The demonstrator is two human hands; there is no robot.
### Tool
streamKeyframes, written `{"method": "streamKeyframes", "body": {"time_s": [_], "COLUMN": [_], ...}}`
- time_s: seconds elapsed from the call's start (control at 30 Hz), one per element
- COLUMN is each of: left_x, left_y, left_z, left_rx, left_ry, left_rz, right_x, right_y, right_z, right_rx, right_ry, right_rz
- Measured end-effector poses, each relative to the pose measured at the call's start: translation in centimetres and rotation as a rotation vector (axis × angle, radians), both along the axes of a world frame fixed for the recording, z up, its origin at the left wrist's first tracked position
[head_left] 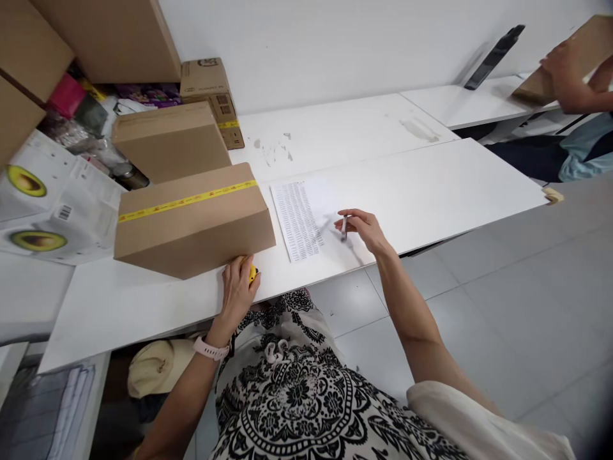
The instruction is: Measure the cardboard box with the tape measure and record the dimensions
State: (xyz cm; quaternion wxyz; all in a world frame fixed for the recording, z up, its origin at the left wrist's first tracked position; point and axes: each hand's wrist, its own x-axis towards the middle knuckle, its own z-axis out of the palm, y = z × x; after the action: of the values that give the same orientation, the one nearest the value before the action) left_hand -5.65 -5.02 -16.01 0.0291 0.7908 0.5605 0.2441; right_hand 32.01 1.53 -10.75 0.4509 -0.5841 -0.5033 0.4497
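1. While I watch through the head camera, my left hand (237, 284) rests on the near edge of the white surface (431, 191), its fingers curled over a small yellow object (253, 273), most of which they hide.
2. Those same fingers reach the lower near edge of a closed carton (191, 233), which lies on the surface with a strip of yellow tape (191, 200) along its top.
3. On the right side, I have the fingers of my right hand (361, 229) narrowed around a pen (344, 228), which points downward and is blurred; I cannot tell whether its tip touches anything.
4. Between the carton and that hand I see a sheet of paper (295, 220), printed with columns of small text, flat on the surface.
5. Behind the taped carton stand a plain brown box (167, 137) and a smaller box (208, 80) near the wall; white boxes with avocado pictures (62, 211) sit to the left.
6. Far off to my right, a co-worker's hands hold a tilted brown carton (587, 48).
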Motion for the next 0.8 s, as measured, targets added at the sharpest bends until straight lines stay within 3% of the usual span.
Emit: {"method": "streamKeyframes", "body": {"time_s": [0.07,0.2,0.3,0.4,0.5,0.63,0.8], "left_x": [0.4,2.7,6.6,11.1,14.2,15.0,14.4], "left_y": [0.0,-0.9,-2.0,-2.5,-2.0,-0.7,0.0], "left_z": [0.1,0.5,0.6,0.5,0.6,0.9,0.8], "left_rx": [0.016,0.067,0.051,-0.043,-0.137,-0.195,-0.163], "left_ry": [-0.024,-0.106,-0.155,-0.033,0.137,0.266,0.26], "left_rz": [0.023,0.024,-0.177,-0.416,-0.462,-0.437,-0.445], "right_x": [0.5,-0.9,-3.3,-5.3,-6.2,-6.0,-5.9], "right_y": [-1.1,-2.8,-3.4,-3.7,-3.8,-3.6,-2.9], "right_z": [0.4,-0.2,-1.9,-3.5,-4.4,-5.0,-5.7], "right_rx": [0.084,0.218,0.219,0.19,0.148,0.116,0.14], "right_ry": [0.157,0.135,0.108,0.185,0.205,0.088,-0.006], "right_rz": [-0.022,-0.173,-0.282,-0.22,-0.149,-0.152,-0.175]}}
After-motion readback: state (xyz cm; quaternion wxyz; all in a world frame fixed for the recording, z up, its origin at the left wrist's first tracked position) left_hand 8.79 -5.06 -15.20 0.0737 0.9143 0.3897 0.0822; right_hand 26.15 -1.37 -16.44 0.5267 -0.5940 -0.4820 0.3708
